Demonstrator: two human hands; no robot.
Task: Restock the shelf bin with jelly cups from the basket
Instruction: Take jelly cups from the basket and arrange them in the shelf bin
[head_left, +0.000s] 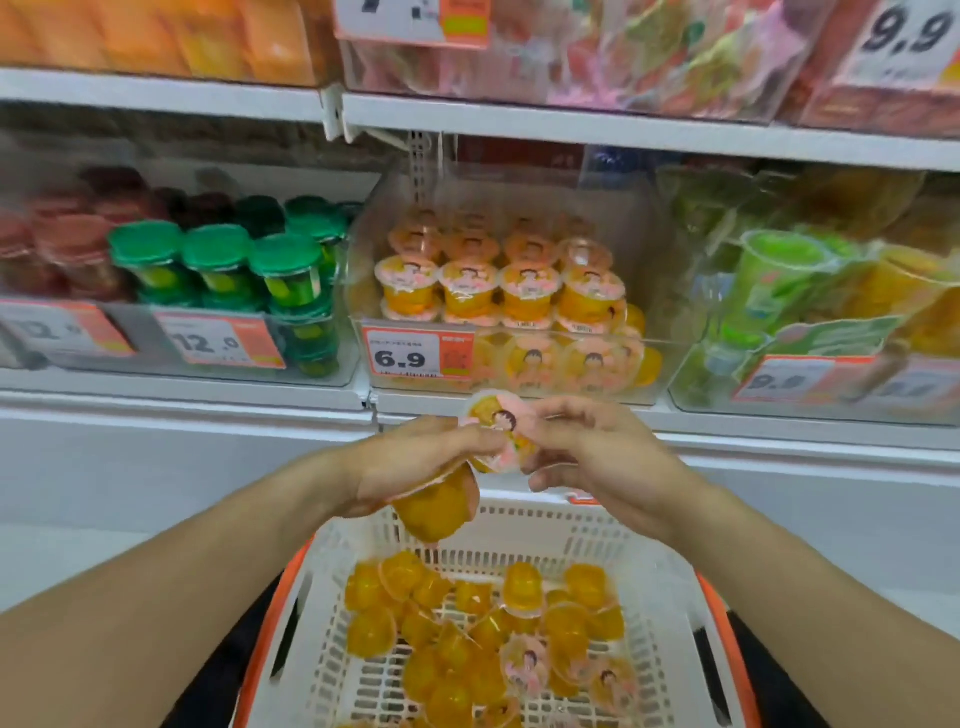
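The shelf bin (511, 291) of orange cups stands at twelve o'clock, above the basket (524, 525). The left hand (415, 462) curls round one jelly cup (436, 506); the right hand (587, 447) pinches a second cup (496, 415) nearer the bin.

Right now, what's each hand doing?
Left hand: holding an orange jelly cup.
Right hand: pinching a second jelly cup by its lid edge.

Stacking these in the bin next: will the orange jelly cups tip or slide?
Probably tippy: the jelly cup in the left hand narrows to a domed end. The glossy plastic likely slides. Stacked lid-up in the shelf bin, rows look stable.
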